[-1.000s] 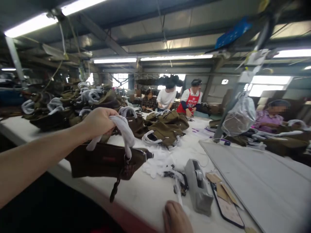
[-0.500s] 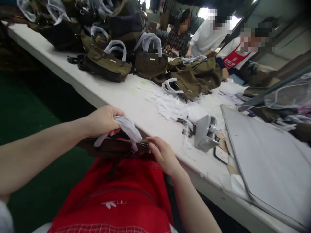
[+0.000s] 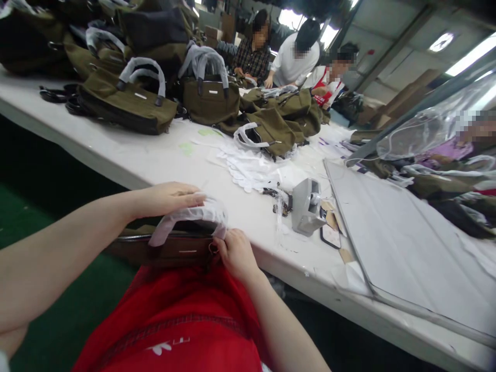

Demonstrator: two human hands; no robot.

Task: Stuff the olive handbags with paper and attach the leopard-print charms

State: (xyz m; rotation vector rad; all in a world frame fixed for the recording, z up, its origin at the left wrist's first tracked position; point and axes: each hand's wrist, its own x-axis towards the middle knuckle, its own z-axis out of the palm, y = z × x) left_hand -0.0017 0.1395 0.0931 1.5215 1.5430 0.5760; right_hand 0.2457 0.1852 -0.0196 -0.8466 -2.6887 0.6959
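Observation:
A dark olive bag (image 3: 163, 250) with a zipper along its top rests between my body and the table edge, against the red apron (image 3: 186, 325). Its handles (image 3: 194, 214) are wrapped in white film and stand up. Across the top of the wrapped handles lies my left hand (image 3: 170, 199), its fingers stretched out. My right hand (image 3: 237, 253) is closed at the right end of the bag, pinching near the handle base and a small metal ring; what exactly is between the fingertips is hidden.
The white table (image 3: 127, 155) holds several olive bags (image 3: 211, 101) at the back. A grey tape dispenser (image 3: 308, 206) and a phone (image 3: 330, 236) lie right of centre, beside a grey board (image 3: 406, 243). Several people (image 3: 296, 59) stand across the table.
My left hand has opened from its grip on the handle and lies flat on it. My right hand has moved left along the zipper to the handle base. The view has shifted right.

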